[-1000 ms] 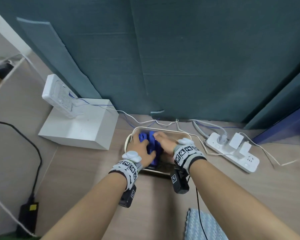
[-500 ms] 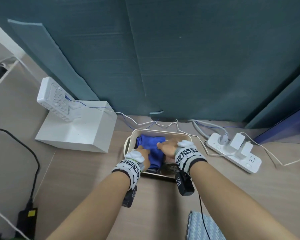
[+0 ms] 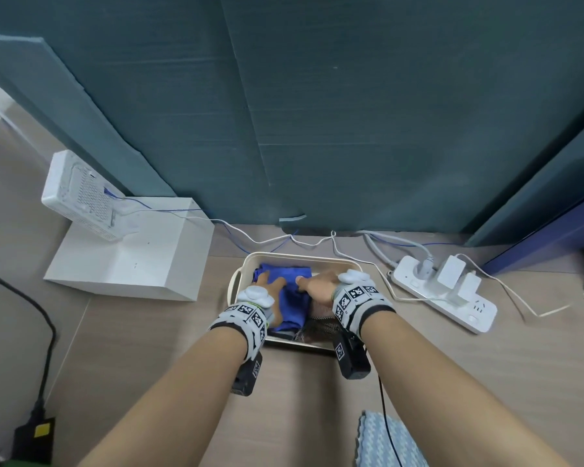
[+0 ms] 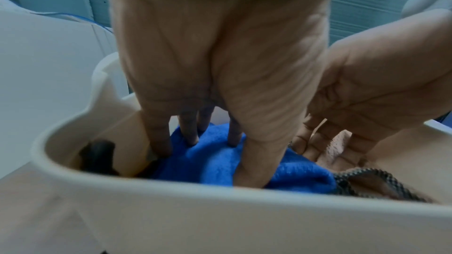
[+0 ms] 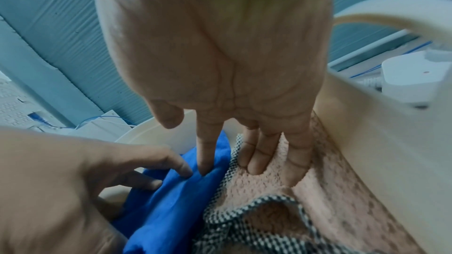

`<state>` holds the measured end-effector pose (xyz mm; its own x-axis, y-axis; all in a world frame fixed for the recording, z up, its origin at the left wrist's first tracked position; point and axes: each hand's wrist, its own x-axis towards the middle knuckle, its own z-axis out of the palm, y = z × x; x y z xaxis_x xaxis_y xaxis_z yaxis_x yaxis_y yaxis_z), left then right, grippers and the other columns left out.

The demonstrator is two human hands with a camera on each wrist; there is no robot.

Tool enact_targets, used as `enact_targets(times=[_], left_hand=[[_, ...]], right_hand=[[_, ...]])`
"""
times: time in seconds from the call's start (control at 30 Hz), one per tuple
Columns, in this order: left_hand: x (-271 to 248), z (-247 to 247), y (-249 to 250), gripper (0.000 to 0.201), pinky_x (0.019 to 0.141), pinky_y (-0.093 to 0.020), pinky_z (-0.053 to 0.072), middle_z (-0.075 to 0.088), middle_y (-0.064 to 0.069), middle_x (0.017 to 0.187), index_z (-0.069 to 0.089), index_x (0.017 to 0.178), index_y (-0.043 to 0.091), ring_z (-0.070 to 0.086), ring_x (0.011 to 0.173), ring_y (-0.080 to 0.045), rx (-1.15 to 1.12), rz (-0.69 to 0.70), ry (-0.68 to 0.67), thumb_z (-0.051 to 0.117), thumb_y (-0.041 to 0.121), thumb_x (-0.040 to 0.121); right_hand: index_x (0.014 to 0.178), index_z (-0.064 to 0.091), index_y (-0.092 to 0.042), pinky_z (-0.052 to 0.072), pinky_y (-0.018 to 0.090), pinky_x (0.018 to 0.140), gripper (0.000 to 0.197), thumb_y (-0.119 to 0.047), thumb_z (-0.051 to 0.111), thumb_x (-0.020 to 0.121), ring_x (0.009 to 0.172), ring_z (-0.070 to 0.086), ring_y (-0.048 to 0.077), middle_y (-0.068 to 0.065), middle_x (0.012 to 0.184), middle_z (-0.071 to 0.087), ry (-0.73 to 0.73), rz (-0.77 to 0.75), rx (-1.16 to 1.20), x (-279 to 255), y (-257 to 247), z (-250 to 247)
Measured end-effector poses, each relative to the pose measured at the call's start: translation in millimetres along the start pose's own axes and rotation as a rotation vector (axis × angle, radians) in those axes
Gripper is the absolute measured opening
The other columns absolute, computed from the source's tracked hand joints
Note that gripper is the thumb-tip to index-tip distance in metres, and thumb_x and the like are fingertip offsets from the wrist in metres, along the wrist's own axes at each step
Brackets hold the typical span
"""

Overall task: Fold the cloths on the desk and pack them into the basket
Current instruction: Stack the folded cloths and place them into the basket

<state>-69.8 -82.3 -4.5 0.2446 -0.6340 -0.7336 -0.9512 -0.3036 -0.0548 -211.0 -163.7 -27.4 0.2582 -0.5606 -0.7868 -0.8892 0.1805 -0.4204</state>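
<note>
A cream basket (image 3: 246,264) (image 4: 220,219) (image 5: 367,142) sits at the back middle of the desk. A folded blue cloth (image 3: 292,298) (image 4: 212,159) (image 5: 171,200) lies in its left half. A pink cloth with a checked border (image 3: 321,326) (image 4: 367,181) (image 5: 269,190) fills its right half. My left hand (image 3: 270,288) (image 4: 195,138) presses straight fingers down on the blue cloth. My right hand (image 3: 317,284) (image 5: 249,163) presses straight fingers on the pink cloth, its index fingertip on the blue one. A light blue patterned cloth (image 3: 385,443) lies at the near desk edge.
A white box (image 3: 132,264) with a tilted white device (image 3: 78,193) stands left of the basket. A white power strip (image 3: 449,291) with plugs and trailing cables lies to the right. A teal partition (image 3: 317,112) rises behind. A black cable and adapter (image 3: 38,433) sit far left.
Both hands have settled lower into the basket, and the blue cloth, bunched upright between them a second ago, now lies flatter under their fingers.
</note>
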Motion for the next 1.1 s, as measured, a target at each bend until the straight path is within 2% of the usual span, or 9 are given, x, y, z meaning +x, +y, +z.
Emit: enact_targets(times=[0.17, 0.23, 0.33, 0.5, 0.67, 0.77, 0.93, 1.03, 1.1], left_hand=[[-0.4, -4.5, 4.3, 0.068, 0.088, -0.037, 0.041, 0.031, -0.005, 0.154, 0.028, 0.146, 0.037, 0.050, 0.110, -0.026, 0.066, -0.002, 0.083, 0.060, 0.032, 0.087], [6.7, -0.1, 1.9, 0.078, 0.088, -0.038, 0.043, 0.017, -0.006, 0.164, 0.018, 0.152, 0.046, 0.053, 0.120, -0.031, 0.039, 0.024, 0.050, 0.059, 0.033, 0.087], [15.8, 4.8, -0.6, 0.085, 0.095, -0.038, 0.044, -0.003, -0.005, 0.169, 0.003, 0.154, 0.054, 0.044, 0.139, -0.036, 0.060, 0.030, -0.025, 0.055, 0.033, 0.090], [22.3, 4.7, 2.4, 0.079, 0.093, -0.037, 0.046, 0.000, -0.004, 0.169, 0.007, 0.152, 0.059, 0.044, 0.139, -0.035, 0.073, 0.008, 0.019, 0.049, 0.034, 0.090], [19.2, 3.3, 0.2, 0.067, 0.109, -0.038, 0.041, 0.052, 0.000, 0.141, 0.037, 0.146, 0.051, 0.053, 0.128, -0.029, -0.190, 0.019, 0.075, 0.053, 0.032, 0.084], [14.7, 3.0, -2.3, 0.070, 0.103, -0.036, 0.047, 0.060, 0.000, 0.130, 0.043, 0.142, 0.053, 0.060, 0.115, -0.028, -0.340, 0.015, 0.109, 0.056, 0.032, 0.077], [-15.6, 8.1, 7.0, 0.044, 0.088, -0.029, 0.052, 0.072, -0.009, 0.115, 0.067, 0.118, 0.041, 0.066, 0.098, -0.029, -0.555, 0.172, 0.267, 0.061, 0.016, 0.082], [-45.2, 13.9, 24.1, 0.032, 0.060, -0.013, 0.042, 0.071, 0.002, 0.084, 0.071, 0.099, 0.036, 0.057, 0.064, -0.012, -0.605, 0.263, 0.396, 0.055, 0.012, 0.085], [-76.2, 26.5, 39.8, 0.028, 0.059, -0.012, 0.045, 0.069, 0.007, 0.078, 0.072, 0.097, 0.031, 0.061, 0.064, -0.011, -0.623, 0.389, 0.415, 0.055, 0.013, 0.085]], right_hand=[[0.131, 0.064, -0.027, 0.046, 0.043, 0.110, 0.053, -0.064, 0.044, 0.098, 0.120, 0.062, 0.029, 0.003, 0.134, 0.065, -0.013, -0.086, -0.006, -3.0, -3.5, 0.6], [0.123, 0.063, -0.029, 0.047, 0.044, 0.108, 0.050, -0.066, 0.040, 0.098, 0.115, 0.063, 0.029, 0.007, 0.131, 0.066, -0.005, -0.112, -0.033, 0.8, -1.6, 2.4], [0.141, 0.059, -0.022, 0.040, 0.037, 0.115, 0.056, -0.058, 0.034, 0.106, 0.132, 0.055, 0.032, 0.009, 0.150, 0.054, 0.003, -0.090, -0.066, 3.6, 1.9, 5.6], [0.153, 0.048, -0.016, 0.038, 0.037, 0.118, 0.072, -0.065, 0.036, 0.102, 0.140, 0.052, 0.031, 0.006, 0.157, 0.051, 0.048, -0.038, -0.059, -1.7, 7.8, 0.7], [0.145, 0.058, -0.026, 0.042, 0.041, 0.116, 0.080, -0.077, 0.039, 0.087, 0.132, 0.058, 0.030, 0.002, 0.151, 0.057, 0.080, -0.057, 0.076, 0.7, 15.8, 7.5], [0.136, 0.063, -0.014, 0.041, 0.041, 0.115, 0.052, -0.050, 0.038, 0.107, 0.131, 0.057, 0.030, 0.008, 0.143, 0.061, 0.047, -0.199, 0.177, -29.7, 14.1, 1.9], [0.088, 0.061, -0.017, 0.045, 0.027, 0.057, 0.021, -0.026, 0.053, 0.106, 0.067, 0.060, 0.024, 0.008, 0.078, 0.062, 0.191, -0.301, 0.316, -79.2, 28.5, -4.5], [0.077, 0.058, -0.021, 0.043, 0.021, 0.049, 0.022, -0.020, 0.062, 0.099, 0.053, 0.057, 0.014, -0.001, 0.066, 0.060, 0.342, -0.345, 0.289, -109.0, 55.6, -5.0], [0.079, 0.057, -0.018, 0.044, 0.018, 0.050, 0.020, -0.017, 0.063, 0.097, 0.050, 0.057, 0.007, -0.002, 0.065, 0.062, 0.437, -0.340, 0.251, -137.3, 83.5, 3.8]])
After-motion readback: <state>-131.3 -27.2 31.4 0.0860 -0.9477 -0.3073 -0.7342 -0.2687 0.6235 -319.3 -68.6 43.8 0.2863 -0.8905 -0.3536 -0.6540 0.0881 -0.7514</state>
